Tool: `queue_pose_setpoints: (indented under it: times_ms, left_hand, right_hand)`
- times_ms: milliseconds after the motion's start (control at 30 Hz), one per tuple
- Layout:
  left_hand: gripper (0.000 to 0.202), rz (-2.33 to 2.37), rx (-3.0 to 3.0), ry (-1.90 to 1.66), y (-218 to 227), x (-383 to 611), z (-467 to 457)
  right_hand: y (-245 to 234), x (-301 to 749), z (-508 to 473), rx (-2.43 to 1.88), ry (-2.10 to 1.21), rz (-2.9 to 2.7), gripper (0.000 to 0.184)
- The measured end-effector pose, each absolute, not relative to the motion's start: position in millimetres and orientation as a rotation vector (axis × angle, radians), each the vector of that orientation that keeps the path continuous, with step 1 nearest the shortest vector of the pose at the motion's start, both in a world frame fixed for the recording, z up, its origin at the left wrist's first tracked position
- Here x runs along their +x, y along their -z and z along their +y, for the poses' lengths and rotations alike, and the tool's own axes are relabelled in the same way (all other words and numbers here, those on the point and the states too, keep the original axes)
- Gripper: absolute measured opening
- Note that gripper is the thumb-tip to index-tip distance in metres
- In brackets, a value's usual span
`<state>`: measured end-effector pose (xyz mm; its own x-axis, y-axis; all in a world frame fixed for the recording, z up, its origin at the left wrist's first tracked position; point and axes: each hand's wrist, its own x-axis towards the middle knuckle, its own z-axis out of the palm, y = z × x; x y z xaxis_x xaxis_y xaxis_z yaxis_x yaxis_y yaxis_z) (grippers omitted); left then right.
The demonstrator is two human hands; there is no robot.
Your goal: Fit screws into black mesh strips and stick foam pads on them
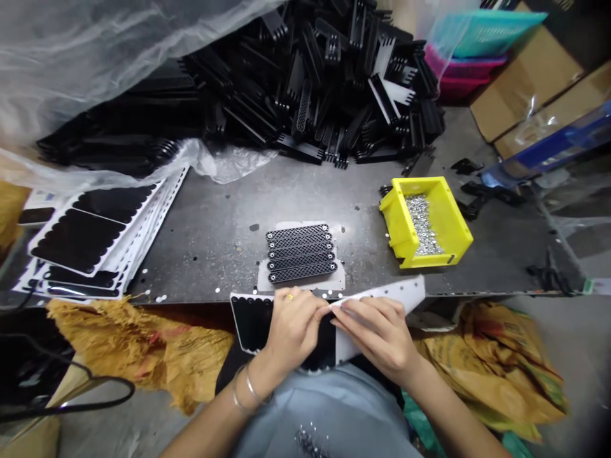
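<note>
In this head view, a person sits at a grey metal worktop (205, 267) and both bare hands are working just in front of its edge. The left hand (292, 334) wears a gold ring and thin silver bangles, and the right hand (377, 337) is close beside it. The fingers (312, 312) of the left hand and the fingers (356, 316) of the right hand are closed, and together they pinch a white backing sheet with black scalloped pads (386, 298). This sheet hangs over the worktop edge, above the person's lap.

On the worktop, a little ahead of the hands, five black perforated strips (300, 252) lie side by side on a white paper piece (300, 280). To the right stands a yellow plastic bin (410, 232) full of small silver metal parts (421, 222). To the left lies a stack of similar white sheets with black pads (90, 238). Behind them is a large heap of black comb-shaped plastic parts (310, 83), partly under a clear plastic sheet (95, 57). A yellow woven sack (496, 362) lies below the worktop on the right.
</note>
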<state>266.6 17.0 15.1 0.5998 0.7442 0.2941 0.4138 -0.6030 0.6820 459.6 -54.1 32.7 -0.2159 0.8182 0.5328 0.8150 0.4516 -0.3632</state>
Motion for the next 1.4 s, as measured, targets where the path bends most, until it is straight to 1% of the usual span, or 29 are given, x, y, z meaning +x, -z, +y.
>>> queue_pose_setpoints:
  times_ms: [67,167,200,233,267,300,367,400,467,500,567,633,667,700,767,833,900,933,1000,1067,1100,1267,1400]
  left_hand:
    - [0.025,0.833,2.361,-0.872,-2.8,271.8,9.3]
    - [0.026,0.853,2.382,-0.981,10.7,272.4,5.7]
    - [0.026,0.909,2.352,-0.99,12.3,271.4,7.3]
    - [0.025,0.963,2.319,-0.984,12.4,270.1,10.0]
    - [0.024,0.994,2.294,-0.969,11.1,268.7,13.3]
    - [0.024,0.999,2.283,-0.947,8.7,267.4,16.8]
    - [0.028,0.981,2.29,-0.906,2.6,265.5,22.9]
    - [0.03,0.988,2.303,-0.883,-0.1,265.1,25.2]
    - [0.034,1.04,2.34,-0.857,-2.4,265.5,28.3]
    - [0.034,1.068,2.36,-0.859,-1.6,266.3,29.3]
    - [0.033,1.089,2.402,-0.889,3.7,269.0,29.9]
    - [0.028,1.052,2.466,-0.947,11.3,272.1,28.9]
    - [0.023,1.028,2.5,-0.975,14.5,272.9,28.0]
    - [0.017,1.011,2.524,-1.001,16.6,272.6,27.2]
    - [0.011,1.029,2.522,-1.069,15.9,266.7,27.1]
    - [0.011,1.15,2.431,-1.117,8.2,252.6,31.4]
    - [0.005,1.355,2.296,-1.094,-3.3,232.9,40.9]
    - [0.003,1.456,2.229,-1.044,-8.8,222.8,46.9]
    - [0.006,1.553,2.117,-0.896,-16.8,205.8,58.9]
    - [0.01,1.531,2.022,-0.756,-19.6,196.1,67.9]
    - [0.011,1.507,1.972,-0.707,-19.4,194.1,70.8]
    - [0.015,1.463,1.825,-0.662,-15.3,197.5,75.4]
    - [0.017,1.464,1.762,-0.661,-14.6,201.1,78.4]
  right_hand:
    - [-35.9,475.1,-61.4,-1.305,-0.223,-1.987,0.025]
    - [-47.0,498.2,-67.6,-1.196,-0.731,-1.788,0.011]
    - [-50.4,501.8,-66.6,-1.183,-0.828,-1.729,0.011]
    - [-52.3,502.1,-63.6,-1.204,-0.859,-1.704,0.01]
    - [-52.3,499.1,-58.9,-1.257,-0.83,-1.721,0.009]
    - [-50.1,493.2,-53.0,-1.324,-0.746,-1.767,0.016]
    - [-41.0,477.2,-40.6,-1.395,-0.507,-1.898,0.037]
    - [-35.8,469.8,-36.1,-1.365,-0.404,-1.963,0.042]
    - [-28.9,462.6,-34.0,-1.262,-0.315,-2.056,0.041]
    - [-28.8,464.1,-36.8,-1.222,-0.364,-2.082,0.038]
    - [-36.6,475.9,-47.1,-1.208,-0.671,-2.029,0.026]
    - [-51.5,491.7,-56.3,-1.206,-1.036,-1.727,0.012]
    - [-59.1,497.2,-57.6,-1.189,-1.152,-1.533,0.01]
    - [-65.3,499.4,-55.7,-1.19,-1.188,-1.373,0.01]
    - [-70.6,491.6,-41.5,-1.288,-1.055,-1.306,0.019]
    - [-65.3,470.3,-16.9,-1.461,-0.768,-1.562,0.03]
    - [-53.4,444.6,10.7,-1.442,-0.485,-1.885,0.038]
    - [-46.7,433.2,23.0,-1.385,-0.386,-2.003,0.037]
    - [-35.2,417.7,41.4,-1.257,-0.269,-2.151,0.029]
    - [-28.2,412.2,51.2,-1.195,-0.234,-2.208,0.017]
    - [-26.4,412.2,53.6,-1.186,-0.238,-2.221,0.015]
    - [-26.0,414.3,55.7,-1.199,-0.325,-2.224,0.016]
    - [-28.8,412.3,54.6,-1.221,-0.295,-2.256,0.017]
